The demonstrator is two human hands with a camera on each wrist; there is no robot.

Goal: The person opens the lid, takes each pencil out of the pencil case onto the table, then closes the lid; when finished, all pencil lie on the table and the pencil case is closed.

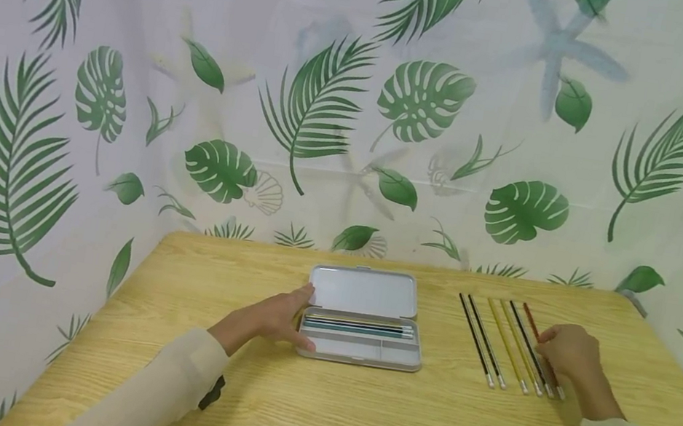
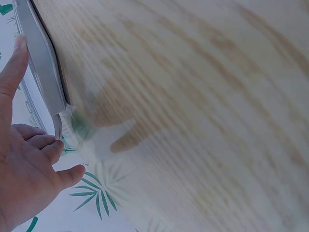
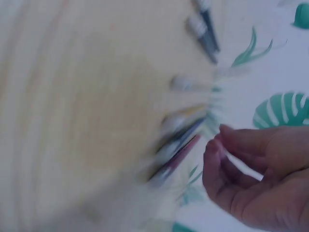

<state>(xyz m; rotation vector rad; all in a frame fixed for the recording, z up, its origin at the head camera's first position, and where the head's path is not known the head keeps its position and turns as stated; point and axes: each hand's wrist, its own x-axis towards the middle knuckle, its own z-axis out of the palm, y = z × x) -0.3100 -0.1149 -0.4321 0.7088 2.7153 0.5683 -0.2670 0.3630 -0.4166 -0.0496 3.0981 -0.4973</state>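
Observation:
A pencil case (image 1: pixel 340 347) lies with its lid (image 1: pixel 363 290) raised at the back, several pencils (image 1: pixel 357 327) lying side by side in its rear compartment. My left hand (image 1: pixel 273 315) rests at the case's left side, fingers spread, thumb on the near corner and fingertips by the lid. To the right, pencils lie in a slanted row with white erasers toward me; the red pencil (image 1: pixel 532 320) is outermost. Over it hovers my right hand (image 1: pixel 571 352), thumb and fingertips brought together. In the right wrist view the red pencil (image 3: pixel 181 157) looks apart from the fingertips; contact is unclear.
Two black pencils (image 1: pixel 475 336) lie left of two yellow pencils (image 1: pixel 504 342) and another black pencil (image 1: pixel 521 328). The wooden table (image 1: pixel 376 424) meets a leaf-printed cloth (image 1: pixel 308 215) at the back.

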